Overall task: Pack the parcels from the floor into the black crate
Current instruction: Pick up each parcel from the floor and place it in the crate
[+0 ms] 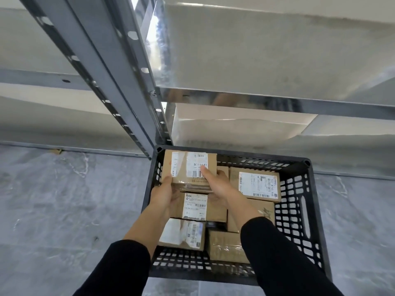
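Holding a cardboard parcel (189, 168) between both palms, the person is keeping it over the far left corner of the black crate (299, 212). The left hand (163, 194) is pressing against the parcel's near left corner, fingers wrapped beneath; the right hand (219, 185) is clamping the near right edge, its thumb lying across the label on top. Whether the parcel is already resting on something beneath it cannot be told.

Just below the grip, a labelled box (197, 207) is lying flat, and nearer the person another labelled box (183, 233) is sitting beside a plain taped box (224, 245). To the right of the grip, a larger labelled box (257, 183) is lying on top of a lower brown box (259, 211).

Judging by this, the packing is looking well advanced: several parcels are already in the crate, and the visible grey floor (64, 199) is showing no parcels waiting, though much of it is lying out of sight.
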